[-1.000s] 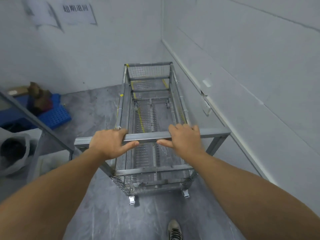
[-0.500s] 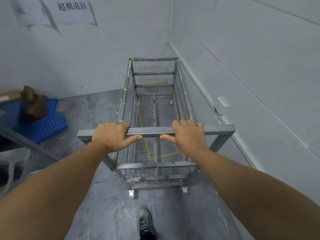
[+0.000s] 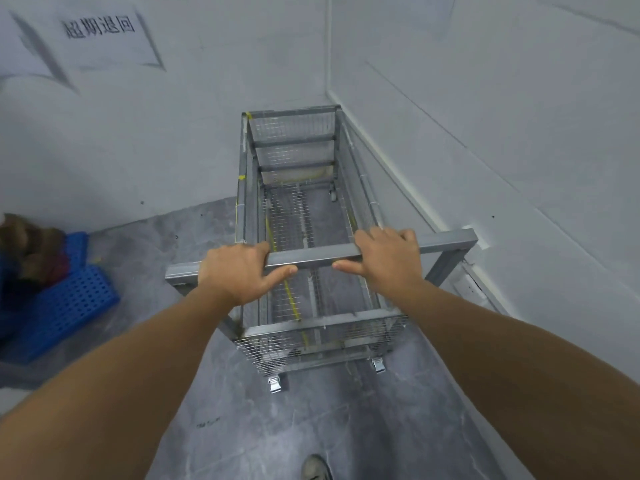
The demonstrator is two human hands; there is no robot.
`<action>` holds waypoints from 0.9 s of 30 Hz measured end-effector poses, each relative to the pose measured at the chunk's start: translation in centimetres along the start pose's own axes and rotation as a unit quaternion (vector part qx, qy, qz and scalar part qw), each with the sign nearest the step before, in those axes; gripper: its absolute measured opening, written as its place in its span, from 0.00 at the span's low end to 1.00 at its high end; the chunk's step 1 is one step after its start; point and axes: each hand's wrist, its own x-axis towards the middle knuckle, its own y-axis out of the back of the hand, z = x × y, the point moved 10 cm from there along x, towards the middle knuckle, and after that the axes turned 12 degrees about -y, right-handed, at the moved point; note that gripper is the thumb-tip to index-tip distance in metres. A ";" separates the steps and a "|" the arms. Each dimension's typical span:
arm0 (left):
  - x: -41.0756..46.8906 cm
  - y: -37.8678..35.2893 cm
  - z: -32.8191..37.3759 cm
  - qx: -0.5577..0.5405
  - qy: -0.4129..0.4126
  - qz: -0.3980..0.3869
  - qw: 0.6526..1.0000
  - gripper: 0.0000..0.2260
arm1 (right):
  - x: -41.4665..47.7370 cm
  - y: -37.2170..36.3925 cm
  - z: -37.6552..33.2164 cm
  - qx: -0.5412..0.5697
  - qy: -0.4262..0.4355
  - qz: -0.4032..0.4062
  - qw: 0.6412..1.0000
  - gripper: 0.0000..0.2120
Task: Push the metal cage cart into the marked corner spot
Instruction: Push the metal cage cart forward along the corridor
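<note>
Left hand (image 3: 239, 271) and right hand (image 3: 388, 261) wrap fingers round handle bar (image 3: 308, 258); cage cart (image 3: 298, 216) far end in wall corner.

A warehouse storeroom: concrete floor (image 3: 242, 427), wall sign (image 3: 100, 32) (printed characters), blue pallet (image 3: 69, 306).

We see a silver-grey metal cage cart (image 3: 304, 237) with fine wire-mesh grid sides and yellow tape marks. The floor (image 3: 311, 427) is mottled dark grey, the walls (image 3: 173, 133) pale grey-white. A bright blue perforated crate (image 3: 69, 303) has a dotted hole pattern.
</note>
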 end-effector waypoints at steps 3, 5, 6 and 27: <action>2.2 -0.2 -2.2 0.009 -0.009 0.004 1.000 0.30 | 3.2 -0.6 -0.8 0.003 0.002 0.009 1.000 0.39; 3.8 -0.3 -3.9 0.012 -0.009 0.004 1.000 0.30 | 5.5 -1.0 -1.5 0.002 0.005 0.011 1.000 0.39; 4.6 -0.4 -4.8 0.013 -0.009 0.000 1.000 0.31 | 6.7 -1.2 -1.8 -0.004 0.007 0.009 1.000 0.40; 9.4 -1.5 -4.5 0.025 -0.010 0.006 1.000 0.31 | 11.1 -2.2 0.9 -0.012 0.038 0.019 0.999 0.38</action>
